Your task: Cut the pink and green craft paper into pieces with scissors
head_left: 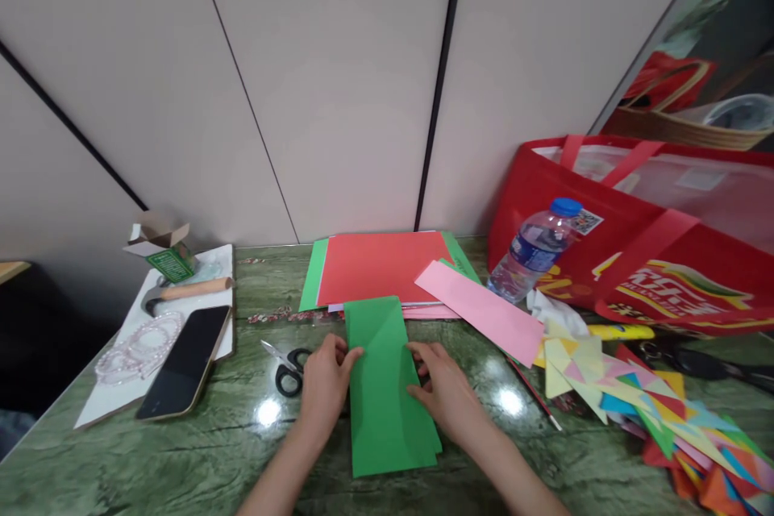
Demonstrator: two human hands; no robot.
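Note:
A long green paper strip [384, 395] lies folded on the green marble table [181, 459] in front of me. My left hand [326, 387] pinches its left edge with curled fingers. My right hand [444, 391] presses on its right edge, fingers bent over the paper. Black-handled scissors [289, 371] lie just left of my left hand. Behind the strip sits a stack of red and green paper sheets [380, 266], with a pink strip [484, 310] lying across its right corner.
A phone [185, 363], bead bracelets [142, 347], a hammer [181, 292] and a small open box [162, 250] rest on a white board at left. A water bottle [535, 250] leans on a red bag [653, 250]. Folded colored paper pieces [665, 427] pile at right.

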